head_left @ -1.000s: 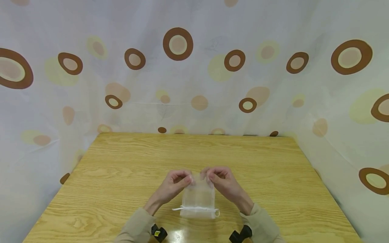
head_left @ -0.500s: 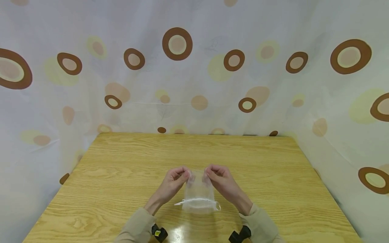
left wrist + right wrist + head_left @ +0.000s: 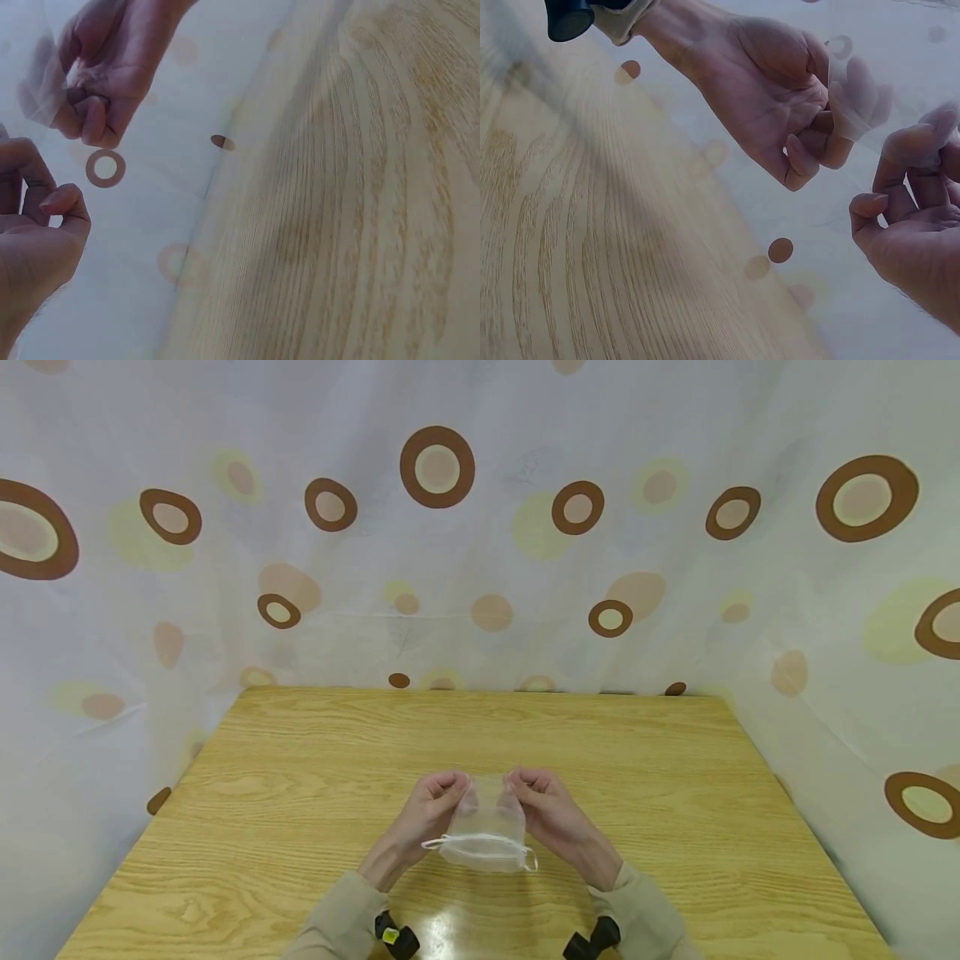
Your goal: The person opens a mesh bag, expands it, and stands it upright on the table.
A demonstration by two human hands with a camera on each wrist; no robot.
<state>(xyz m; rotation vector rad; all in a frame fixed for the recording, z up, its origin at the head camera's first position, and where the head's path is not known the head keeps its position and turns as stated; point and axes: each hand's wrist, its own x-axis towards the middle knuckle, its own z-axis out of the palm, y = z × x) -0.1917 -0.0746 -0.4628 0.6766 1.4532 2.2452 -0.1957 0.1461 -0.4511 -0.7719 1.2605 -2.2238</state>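
A sheer white drawstring pouch (image 3: 487, 818) hangs between both hands above the table in the head view. My left hand (image 3: 420, 814) pinches its far left corner between thumb and fingers. At the far right corner, my right hand (image 3: 561, 818) grips it the same way. A white ribbon (image 3: 483, 837) crosses the pouch near its end closest to me, with loops sticking out at both sides. Through the thin fabric (image 3: 900, 67) in the right wrist view, some left-hand fingers show. The left wrist view catches only part of the pouch (image 3: 34, 86).
A wood-grain table (image 3: 480, 727) stretches out under the hands. Behind it and along both sides hangs a pale curtain (image 3: 495, 560) printed with brown rings and spots. Black camera mounts (image 3: 592, 939) sit at the wrists, by beige sleeves (image 3: 341, 914).
The pouch's near end has risen and swung away from me, its ribbon now higher in the head view. The right-hand fingers, blurred earlier, have settled on their corner. Both hands are slightly higher.
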